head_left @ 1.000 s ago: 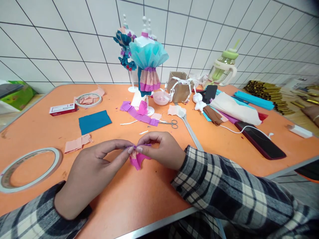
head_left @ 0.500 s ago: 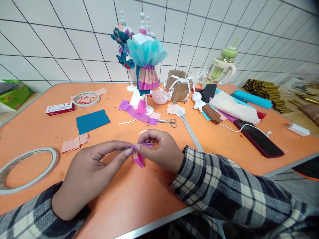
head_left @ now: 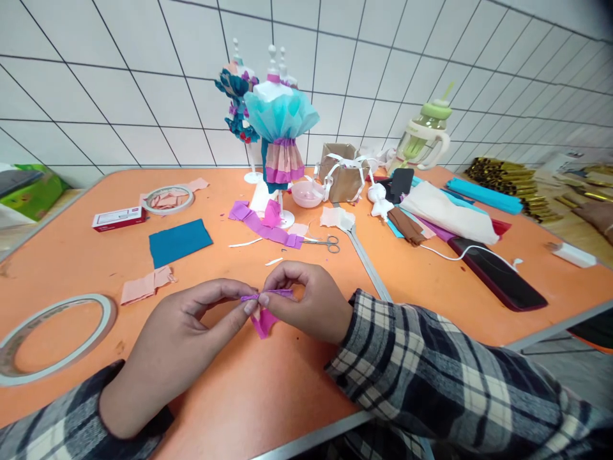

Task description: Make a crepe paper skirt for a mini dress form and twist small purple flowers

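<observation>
Between my two hands, above the orange table (head_left: 306, 377), is a small piece of purple and pink crepe paper (head_left: 264, 323) with a peach part. My left hand (head_left: 179, 345) pinches its purple edge from the left between thumb and forefinger. My right hand (head_left: 311, 300) pinches the same edge close beside it, and the pink end hangs below. Beyond my hands lie scissors (head_left: 330, 243), a purple strip (head_left: 265, 229) and white scraps. A small dress form wears a light blue ruffle (head_left: 282, 114) over a peach and purple skirt (head_left: 284, 161).
Tape rolls (head_left: 108, 313) and a red and white box (head_left: 119, 218) lie at left with a teal sheet (head_left: 180, 243). At right are a phone (head_left: 498, 275), crepe paper rolls (head_left: 484, 195) and a green-lidded bottle (head_left: 424, 137). A brown box (head_left: 343, 176) stands behind.
The whole view has shifted, so the scene sits slightly lower. My left fingertips have opened slightly around the purple edge, showing more of it. Both hands still pinch the paper.
</observation>
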Demonstrator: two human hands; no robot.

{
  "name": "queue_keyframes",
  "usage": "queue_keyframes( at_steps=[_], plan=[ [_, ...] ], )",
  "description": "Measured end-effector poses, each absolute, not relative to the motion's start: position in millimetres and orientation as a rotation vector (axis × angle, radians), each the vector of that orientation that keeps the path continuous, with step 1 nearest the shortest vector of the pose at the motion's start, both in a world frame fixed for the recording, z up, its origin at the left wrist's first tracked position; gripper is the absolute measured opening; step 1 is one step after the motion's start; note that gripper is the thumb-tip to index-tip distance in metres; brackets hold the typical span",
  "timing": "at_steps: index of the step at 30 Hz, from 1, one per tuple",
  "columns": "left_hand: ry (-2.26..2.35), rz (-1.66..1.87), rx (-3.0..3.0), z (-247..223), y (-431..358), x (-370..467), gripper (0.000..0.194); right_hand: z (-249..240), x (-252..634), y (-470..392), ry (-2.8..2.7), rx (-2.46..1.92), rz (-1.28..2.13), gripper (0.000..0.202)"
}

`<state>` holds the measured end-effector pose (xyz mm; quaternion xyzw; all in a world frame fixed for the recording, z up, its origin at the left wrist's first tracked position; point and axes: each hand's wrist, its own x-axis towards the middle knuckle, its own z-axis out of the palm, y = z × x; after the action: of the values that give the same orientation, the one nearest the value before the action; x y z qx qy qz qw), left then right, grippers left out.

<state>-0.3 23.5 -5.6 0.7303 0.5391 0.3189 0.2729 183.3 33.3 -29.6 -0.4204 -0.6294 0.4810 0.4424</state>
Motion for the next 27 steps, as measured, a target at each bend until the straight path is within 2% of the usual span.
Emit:
queue_keyframes(
  at_steps=[6, 10, 14, 21, 27],
  plan=[
    [1.430, 0.884, 1.920, -0.9, 24.0, 0.2, 0.020, -25.5, 191.0, 35.3, -1.607, -0.821, 1.391, 0.018],
    [1.396, 0.864, 1.907, -4.4, 26.4, -1.3, 0.024, -21.2, 192.8, 35.8, -1.635, -0.848, 1.154, 0.020],
    [1.446, 0.861, 1.912, -7.4, 25.4, -3.8, 0.030, -22.0, 189.8, 35.5, -1.712, -0.871, 0.985, 0.010],
    [1.396, 0.876, 1.931, -6.5, 23.9, -4.6, 0.032, -26.5, 185.5, 35.9, -1.571, -0.954, 1.122, 0.002],
    [1.464, 0.865, 1.949, -6.8, 24.2, -5.5, 0.026, -22.9, 185.8, 33.7, -1.594, -0.920, 1.173, 0.004]
  ],
)
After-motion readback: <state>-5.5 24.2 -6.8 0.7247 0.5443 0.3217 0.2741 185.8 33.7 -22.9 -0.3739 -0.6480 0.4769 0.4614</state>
